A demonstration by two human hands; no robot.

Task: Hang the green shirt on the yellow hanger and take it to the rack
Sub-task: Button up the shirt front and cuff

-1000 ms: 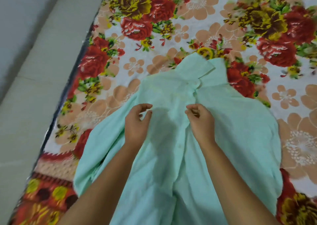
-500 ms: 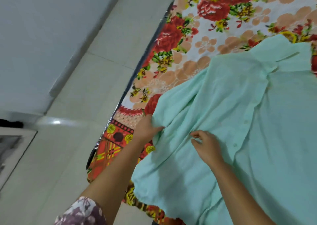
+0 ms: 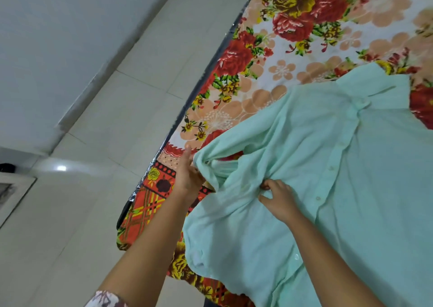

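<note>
Surface: we are looking down on a floral bedspread [image 3: 293, 77], which is filling the upper right of the frame with red and yellow roses and peach blossoms on white. Its orange checked border [image 3: 147, 208] is running along the edge at lower centre.
Bed edge: a dark shiny strip [image 3: 206, 72] is running diagonally from top centre down towards the middle, dividing the bedspread from the floor.
Room: a pale tiled floor [image 3: 93, 142] is taking up most of the left half of the frame, and a plain pale wall [image 3: 58, 37] is meeting it at the upper left. A bright glare spot [image 3: 61, 168] is shining on the tiles at the left.
Left edge: a framed panel [image 3: 14, 194] is showing at the far left; we cannot tell what it is.
Green shirt: the green shirt [image 3: 351, 189] is lying front up on the bedspread, filling the right and lower right. Its collar [image 3: 375, 91] is pointing to the upper right, and its button placket [image 3: 337, 156] is running down from there.
Left hand: our left hand [image 3: 187, 180] is touching the gathered side of the shirt at centre, thumb straight. The fold is covering our fingers, so we cannot tell whether they are gripping.
Right hand: our right hand [image 3: 280, 200] is pinching a bunch of the shirt front just right of centre, fingers curled.
Arm: a patterned sleeve [image 3: 105, 301] is showing at the bottom left.
</note>
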